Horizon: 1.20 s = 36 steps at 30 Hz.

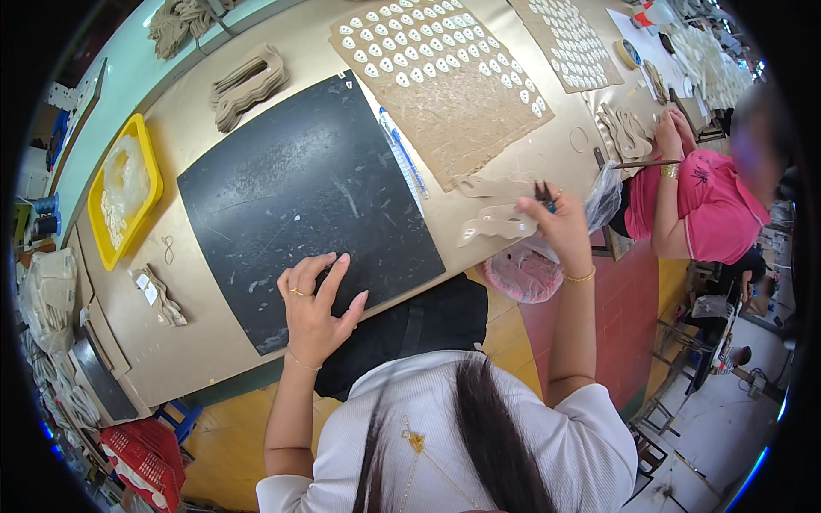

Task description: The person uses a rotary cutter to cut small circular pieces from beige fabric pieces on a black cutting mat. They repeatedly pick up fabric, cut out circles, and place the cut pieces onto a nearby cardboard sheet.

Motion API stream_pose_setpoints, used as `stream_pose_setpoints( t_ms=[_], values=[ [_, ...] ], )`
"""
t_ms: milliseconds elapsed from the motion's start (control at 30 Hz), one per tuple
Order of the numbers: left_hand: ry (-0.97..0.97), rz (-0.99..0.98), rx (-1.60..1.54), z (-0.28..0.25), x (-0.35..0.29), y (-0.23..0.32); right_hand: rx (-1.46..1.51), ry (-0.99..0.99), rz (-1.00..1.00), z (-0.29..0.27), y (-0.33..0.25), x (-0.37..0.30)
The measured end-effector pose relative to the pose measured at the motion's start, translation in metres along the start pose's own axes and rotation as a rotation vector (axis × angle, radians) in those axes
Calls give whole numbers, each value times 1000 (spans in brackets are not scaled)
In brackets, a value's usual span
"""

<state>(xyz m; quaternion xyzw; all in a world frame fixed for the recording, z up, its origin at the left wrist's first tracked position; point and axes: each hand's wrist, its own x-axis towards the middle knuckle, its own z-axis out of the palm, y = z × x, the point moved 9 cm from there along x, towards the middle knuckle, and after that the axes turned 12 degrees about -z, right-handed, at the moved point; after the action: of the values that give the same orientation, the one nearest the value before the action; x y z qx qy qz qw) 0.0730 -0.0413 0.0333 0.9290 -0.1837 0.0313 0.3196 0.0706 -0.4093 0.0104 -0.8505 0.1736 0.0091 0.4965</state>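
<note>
My left hand (313, 309) lies on the near edge of a large black mat (299, 188), its fingers spread and nothing in them. To the right of the mat, my right hand (564, 231) is closed around a small dark tool with a bit of blue, which looks like thread snips (544, 193). Beside those fingers are pale beige wavy strips, one farther (496, 185) and one nearer (494, 226). Whether the fingers also touch the nearer strip I cannot tell. A blue-and-white pen (386, 121) and a ruler-like strip (409, 168) lie along the mat's right edge.
Brown sheets (466, 158) bearing rows of small white pieces lie at the back. A yellow tray (156, 184) and a stack of beige strips (248, 84) are at left. Plastic bags (523, 272) hang by the table edge. A co-worker in pink (710, 201) works at right.
</note>
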Motion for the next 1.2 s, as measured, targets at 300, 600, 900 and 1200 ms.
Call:
stream_pose_setpoints(
  t_ms=[300,600,900,1200],
  values=[
    [16,-24,-7,-2,2,0,-395,267,-360,-55,20,24],
    [-45,84,-78,23,36,50,-626,111,-778,13,-88,90],
    [-120,259,-21,98,75,92,-1136,-109,-1149,119,-159,150],
    [-128,245,-8,100,72,92,-1327,-218,-1254,146,-171,157]
  ],
)
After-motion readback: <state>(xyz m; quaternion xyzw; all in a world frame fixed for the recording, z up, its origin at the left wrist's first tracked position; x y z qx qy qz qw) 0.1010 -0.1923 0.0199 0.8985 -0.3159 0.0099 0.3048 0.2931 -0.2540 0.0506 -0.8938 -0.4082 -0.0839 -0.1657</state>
